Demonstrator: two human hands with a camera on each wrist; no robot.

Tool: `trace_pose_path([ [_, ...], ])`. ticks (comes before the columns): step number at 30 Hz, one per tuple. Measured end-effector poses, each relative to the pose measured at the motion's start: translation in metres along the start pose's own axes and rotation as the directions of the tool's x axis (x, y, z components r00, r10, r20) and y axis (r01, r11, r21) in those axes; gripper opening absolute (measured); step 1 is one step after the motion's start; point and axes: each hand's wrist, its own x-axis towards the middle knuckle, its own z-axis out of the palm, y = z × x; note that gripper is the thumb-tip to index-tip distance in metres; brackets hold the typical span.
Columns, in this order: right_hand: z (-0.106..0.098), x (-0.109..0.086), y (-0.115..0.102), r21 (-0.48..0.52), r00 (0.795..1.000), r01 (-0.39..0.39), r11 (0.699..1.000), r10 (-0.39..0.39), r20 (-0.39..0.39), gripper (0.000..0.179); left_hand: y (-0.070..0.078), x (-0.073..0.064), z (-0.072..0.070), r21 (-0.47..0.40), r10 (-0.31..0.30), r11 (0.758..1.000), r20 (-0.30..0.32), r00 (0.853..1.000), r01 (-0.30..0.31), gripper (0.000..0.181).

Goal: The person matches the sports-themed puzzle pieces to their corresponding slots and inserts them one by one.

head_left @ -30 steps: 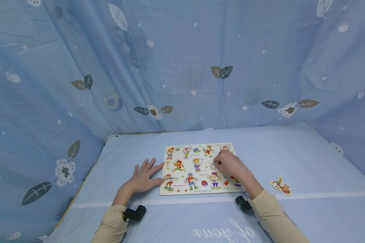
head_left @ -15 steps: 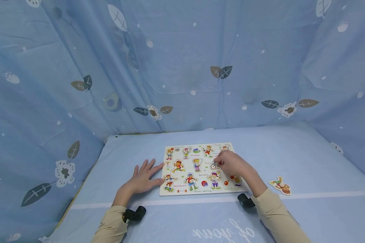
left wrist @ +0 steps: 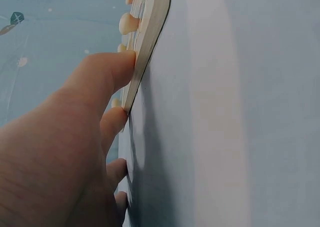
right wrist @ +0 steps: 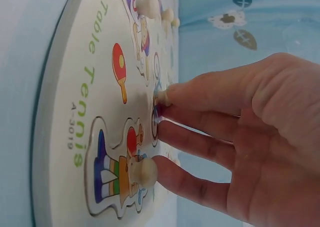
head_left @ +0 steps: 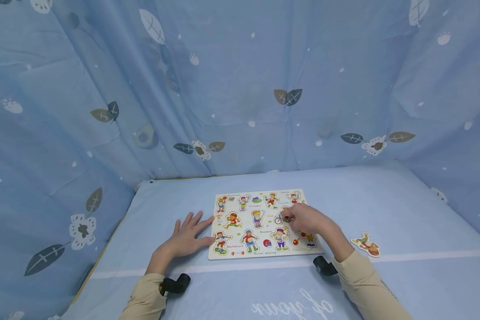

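A white knobbed puzzle board [head_left: 246, 222] with sports figures lies flat on the table. My left hand [head_left: 186, 238] rests at its left side, fingers spread; in the left wrist view the thumb and a fingertip touch the board's edge. My right hand [head_left: 310, 218] is over the right part of the board. Its thumb and index finger pinch the small wooden knob of the cyclist puzzle piece [right wrist: 154, 127], which sits at its slot; whether it is fully seated I cannot tell. Another fingertip is by the knob of the table tennis piece [right wrist: 142, 173].
A loose puzzle piece [head_left: 366, 245] with a figure in green and red lies on the table right of the board. Blue patterned cloth [head_left: 240, 89] hangs behind and at both sides. Black wrist cameras [head_left: 324, 266] sit on both forearms.
My right hand shifts slightly at the cyclist piece, with its fingers still at the knob. The left hand stays at the board's edge. The head view tilts a little.
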Motion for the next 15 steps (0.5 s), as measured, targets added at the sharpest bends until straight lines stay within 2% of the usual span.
trace_pose_path([
  [9,-0.0008,-0.0029,-0.0054,-0.103,0.999,0.05,0.993,-0.048,0.018,0.047,-0.0018,0.0,0.0014,-0.008,0.008,1.0,-0.003,1.0,-0.008,0.074],
  [15,-0.0026,-0.0026,-0.0069,-0.131,0.996,0.067,0.989,-0.073,-0.046,0.044,-0.0035,0.0016,0.0023,-0.009,0.011,1.0,-0.005,1.0,-0.011,0.074],
])
